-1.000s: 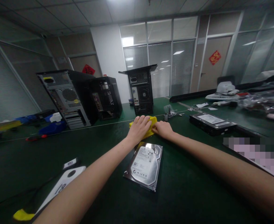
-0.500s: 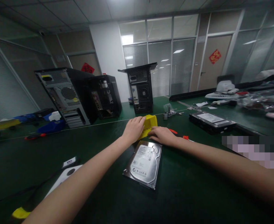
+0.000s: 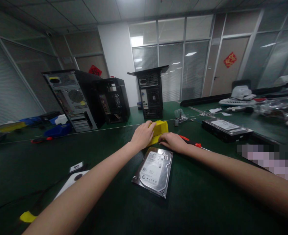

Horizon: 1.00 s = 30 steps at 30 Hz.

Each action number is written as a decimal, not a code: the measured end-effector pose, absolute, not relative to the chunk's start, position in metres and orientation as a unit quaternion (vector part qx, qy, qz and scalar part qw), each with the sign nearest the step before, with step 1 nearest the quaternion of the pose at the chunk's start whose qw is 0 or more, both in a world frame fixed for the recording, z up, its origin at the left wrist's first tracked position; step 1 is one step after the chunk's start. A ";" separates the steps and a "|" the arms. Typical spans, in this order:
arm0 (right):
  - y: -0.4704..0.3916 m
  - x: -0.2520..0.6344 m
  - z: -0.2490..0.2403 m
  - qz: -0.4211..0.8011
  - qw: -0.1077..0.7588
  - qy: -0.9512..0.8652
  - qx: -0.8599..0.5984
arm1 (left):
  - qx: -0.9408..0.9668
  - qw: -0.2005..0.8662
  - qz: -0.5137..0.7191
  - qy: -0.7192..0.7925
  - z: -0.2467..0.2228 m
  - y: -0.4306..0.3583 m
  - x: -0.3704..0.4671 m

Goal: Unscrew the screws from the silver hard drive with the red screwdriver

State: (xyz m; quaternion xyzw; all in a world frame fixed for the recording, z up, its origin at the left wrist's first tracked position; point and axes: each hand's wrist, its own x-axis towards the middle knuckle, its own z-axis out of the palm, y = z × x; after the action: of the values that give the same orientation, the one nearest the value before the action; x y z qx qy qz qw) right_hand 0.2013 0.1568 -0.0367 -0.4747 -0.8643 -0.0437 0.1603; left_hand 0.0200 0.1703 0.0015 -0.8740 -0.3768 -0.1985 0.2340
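Observation:
A yellow plastic bin (image 3: 161, 128) stands on the green table, just beyond a silver hard drive (image 3: 155, 171) that lies label up. My left hand (image 3: 143, 133) is wrapped over the bin's left side. At the bin's lower right edge is my right hand (image 3: 172, 141), its fingers bent inward; what its fingertips hold, if anything, is too small to make out. Right of that hand lies a screwdriver (image 3: 190, 141) with a red and black handle, partly hidden behind the wrist.
Three black computer cases (image 3: 71, 98) stand at the back left and centre. A second drive (image 3: 226, 129) lies to the right, near small metal parts (image 3: 180, 117). A blue bin (image 3: 58, 130) is at left; a white item (image 3: 70, 183) lies beside my left forearm.
The whole view has shifted slightly, so things appear a little further right. My left hand stays on the yellow bin, and my right hand remains at its lower edge.

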 end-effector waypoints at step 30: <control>0.164 0.192 -0.025 -0.095 0.109 -0.897 -0.418 | -0.877 0.224 -0.192 -0.379 -0.001 0.174 0.021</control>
State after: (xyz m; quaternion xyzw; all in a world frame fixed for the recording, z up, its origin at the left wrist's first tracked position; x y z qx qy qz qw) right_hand 0.1918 0.1637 -0.0253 -0.4178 -0.8969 -0.0952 0.1091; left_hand 0.0212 0.1739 -0.0005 -0.8771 -0.3788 -0.1923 0.2243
